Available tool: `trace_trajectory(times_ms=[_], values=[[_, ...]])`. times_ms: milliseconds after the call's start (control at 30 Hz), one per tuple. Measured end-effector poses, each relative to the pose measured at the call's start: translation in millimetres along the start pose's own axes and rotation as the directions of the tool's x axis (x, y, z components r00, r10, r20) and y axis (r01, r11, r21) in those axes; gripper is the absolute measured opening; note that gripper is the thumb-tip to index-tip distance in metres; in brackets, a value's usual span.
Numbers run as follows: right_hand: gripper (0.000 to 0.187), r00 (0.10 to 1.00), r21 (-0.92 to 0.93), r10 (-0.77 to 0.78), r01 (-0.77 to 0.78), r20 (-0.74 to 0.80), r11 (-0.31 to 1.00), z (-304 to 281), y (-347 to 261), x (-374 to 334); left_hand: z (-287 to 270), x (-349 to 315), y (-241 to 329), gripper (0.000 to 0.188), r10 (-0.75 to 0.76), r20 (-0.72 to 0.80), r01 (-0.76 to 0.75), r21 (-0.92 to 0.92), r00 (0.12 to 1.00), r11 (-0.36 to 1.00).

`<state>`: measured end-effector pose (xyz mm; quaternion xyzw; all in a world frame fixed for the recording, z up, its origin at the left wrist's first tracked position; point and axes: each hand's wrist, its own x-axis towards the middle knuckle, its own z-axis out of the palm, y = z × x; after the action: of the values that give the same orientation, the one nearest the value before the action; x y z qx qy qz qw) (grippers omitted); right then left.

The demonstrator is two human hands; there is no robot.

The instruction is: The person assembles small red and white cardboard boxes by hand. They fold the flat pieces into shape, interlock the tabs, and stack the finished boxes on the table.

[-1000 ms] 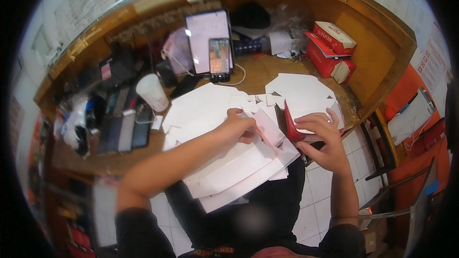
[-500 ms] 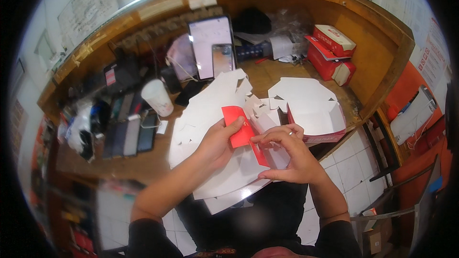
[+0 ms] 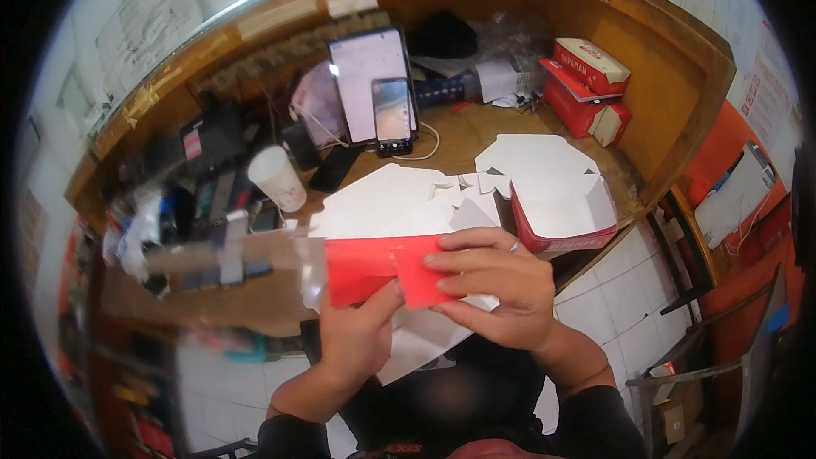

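Red card, a flat box blank [image 3: 374,265], lay pinched between both hands just above the near edge of the desk. The left hand [image 3: 361,336] gripped it from below; the right hand [image 3: 497,289] pressed fingers over a folded flap. One finished box [image 3: 565,217] stood open to the right, beside a stack of white blanks [image 3: 391,204] still unfolded, so folding looked barely begun.

The hands [image 3: 442,306] hide the red carton's [image 3: 374,268] lower edge

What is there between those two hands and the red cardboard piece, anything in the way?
Nothing visible. The left hand grips the red cardboard piece from below, and the right hand presses its fingers directly onto its right end.
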<state>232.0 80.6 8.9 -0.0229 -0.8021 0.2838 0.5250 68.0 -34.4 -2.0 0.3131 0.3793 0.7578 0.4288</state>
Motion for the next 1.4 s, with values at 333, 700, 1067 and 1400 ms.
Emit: trace_trajectory(times_ms=[333,700,1067,1400], values=[[0.018,0.992,0.075,-0.122,0.122,-0.004,0.990,23.4,-13.2,14.7,3.0,-13.8,-10.1,0.026,0.360,-0.147,-0.370,-0.050,0.921,0.927],[0.016,0.988,0.056,-0.112,0.119,-0.104,0.991,39.2,-4.6,12.3,4.5,-16.9,-17.5,0.034,0.330,-0.052,-0.333,-0.048,0.942,0.942],[0.027,0.798,0.580,0.468,-0.188,-0.381,0.793,-15.2,24.1,26.2,-21.4,-11.2,57.7,0.089,-0.267,0.709,-0.723,0.688,0.653,0.061],[0.019,0.965,0.294,0.246,-0.261,0.089,0.919,14.1,41.7,7.7,-75.9,-37.7,19.5,0.019,-0.131,0.443,-0.304,0.772,0.887,0.558]])
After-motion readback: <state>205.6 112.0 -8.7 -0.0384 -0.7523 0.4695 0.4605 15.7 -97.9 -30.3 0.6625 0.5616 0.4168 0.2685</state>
